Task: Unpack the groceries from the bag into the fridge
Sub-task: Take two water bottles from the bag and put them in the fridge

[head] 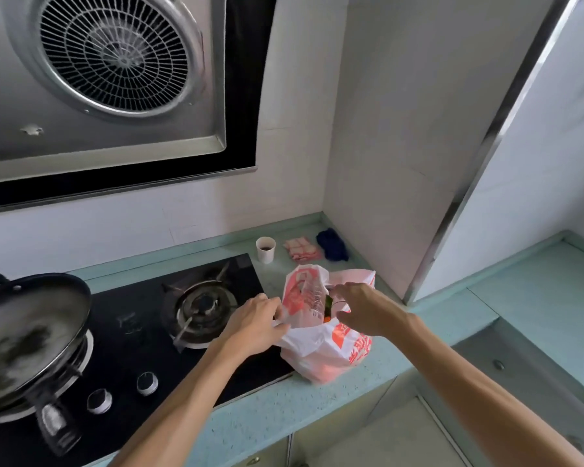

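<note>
A white plastic grocery bag (321,352) with red print stands on the pale green counter, partly over the right edge of the black hob. My left hand (255,323) grips the bag's left rim and holds it open. My right hand (359,306) hovers over the bag's mouth with its fingers spread and curved downward, holding nothing. Inside the opening I glimpse something dark green (327,302) and something orange (327,320). No fridge is in view.
A black gas hob (142,348) with a burner (203,306) lies left of the bag. A dark wok (27,335) sits at the far left. A paper cup (265,250), a pink cloth (302,250) and a blue cloth (332,244) lie by the back wall.
</note>
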Motion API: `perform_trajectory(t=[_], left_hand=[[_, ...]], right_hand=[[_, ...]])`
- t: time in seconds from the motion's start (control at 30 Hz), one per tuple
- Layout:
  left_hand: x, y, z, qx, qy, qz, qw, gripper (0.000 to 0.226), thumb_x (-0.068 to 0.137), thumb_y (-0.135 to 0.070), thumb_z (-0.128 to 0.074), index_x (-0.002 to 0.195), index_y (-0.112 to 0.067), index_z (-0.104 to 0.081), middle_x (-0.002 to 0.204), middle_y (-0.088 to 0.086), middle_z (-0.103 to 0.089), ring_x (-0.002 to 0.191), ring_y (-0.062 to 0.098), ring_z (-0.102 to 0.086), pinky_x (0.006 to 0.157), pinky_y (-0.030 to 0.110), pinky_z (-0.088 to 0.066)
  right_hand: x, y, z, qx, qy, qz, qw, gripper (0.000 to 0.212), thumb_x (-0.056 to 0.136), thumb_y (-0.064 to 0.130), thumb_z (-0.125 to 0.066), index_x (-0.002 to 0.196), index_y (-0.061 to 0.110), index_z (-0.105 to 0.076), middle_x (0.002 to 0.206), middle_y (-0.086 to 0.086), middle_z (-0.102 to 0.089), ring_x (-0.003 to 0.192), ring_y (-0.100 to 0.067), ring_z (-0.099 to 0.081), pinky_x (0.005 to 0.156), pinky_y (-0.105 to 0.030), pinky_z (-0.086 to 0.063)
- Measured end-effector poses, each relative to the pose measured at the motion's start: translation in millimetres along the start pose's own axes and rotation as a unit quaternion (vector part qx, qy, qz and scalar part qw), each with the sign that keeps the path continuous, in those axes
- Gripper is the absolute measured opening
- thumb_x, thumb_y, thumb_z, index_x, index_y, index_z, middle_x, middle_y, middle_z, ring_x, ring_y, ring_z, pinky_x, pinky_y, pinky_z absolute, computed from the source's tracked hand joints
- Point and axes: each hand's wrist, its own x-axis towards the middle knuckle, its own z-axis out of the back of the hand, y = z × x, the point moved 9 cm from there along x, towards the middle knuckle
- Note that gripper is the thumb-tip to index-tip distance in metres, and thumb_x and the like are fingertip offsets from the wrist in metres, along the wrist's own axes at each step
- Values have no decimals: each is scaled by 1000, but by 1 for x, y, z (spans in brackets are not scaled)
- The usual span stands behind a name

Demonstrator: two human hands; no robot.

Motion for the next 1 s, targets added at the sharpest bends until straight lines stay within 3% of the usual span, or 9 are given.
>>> perform_trajectory(t=[0.17, 0.43, 0.57, 0.67, 0.8, 0.9, 1.0], left_hand=[[42, -6, -10, -10, 43, -15, 999, 28, 94, -41, -59, 115, -24, -64, 118, -2, -59, 110, 17, -60, 91, 33, -51], [91, -11, -31, -28, 86, -32, 995, 25, 95, -30, -60, 117, -21, -66, 118, -1, -66, 107, 17, -63, 91, 35, -53], [98, -21, -55, -46, 119, -66, 990, 26, 97, -23, -52, 119, -20, -66, 120, -1, -68, 105, 19, -65, 84, 31, -53], [101, -33, -79, -59, 180, -113, 976, 33, 99, -20, -45, 126, -24, -63, 131, -4, -64, 115, 19, -61, 93, 34, -51], [96, -39, -99, -39, 236, -175, 955, 26, 99, -18, -47, 115, -21, -67, 108, -6, -61, 94, 13, -55, 75, 26, -41], [97, -26, -105, -26, 238, -184, 953, 25, 98, -33, -52, 116, -26, -67, 110, -3, -65, 96, 19, -63, 80, 33, -52], [90, 0, -126, 42, 279, -163, 945, 30, 96, -43, -49, 108, -24, -68, 103, 2, -71, 91, 23, -67, 76, 34, -52]], right_hand=[[43, -27, -14, 7, 44, -15, 999, 34, 96, 19, -53, 129, 17, -59, 125, -3, -65, 102, -21, -66, 85, -32, -57], [89, -68, -18, 14, 66, -44, 997, 42, 96, 24, -57, 137, 19, -51, 133, -2, -60, 109, -22, -63, 90, -29, -54], [94, -76, -36, 40, 104, -51, 992, 60, 89, 35, -68, 142, 22, -44, 137, -1, -56, 116, -22, -59, 93, -27, -49], [91, -96, -50, 64, 131, -92, 985, 79, 75, 48, -78, 143, 26, -43, 141, 1, -53, 123, -22, -54, 100, -32, -46], [80, -128, -61, -17, 149, -145, 978, 94, 66, 63, -77, 144, 24, -43, 142, 1, -51, 131, -22, -47, 111, -36, -37], [68, -156, -74, -45, 150, -196, 968, 87, 70, 58, -77, 141, 19, -45, 140, -2, -52, 129, -23, -47, 109, -36, -37], [53, -171, -90, -18, 116, -224, 968, 68, 79, 38, -73, 137, 15, -46, 139, -3, -51, 127, -24, -48, 103, -36, -39]])
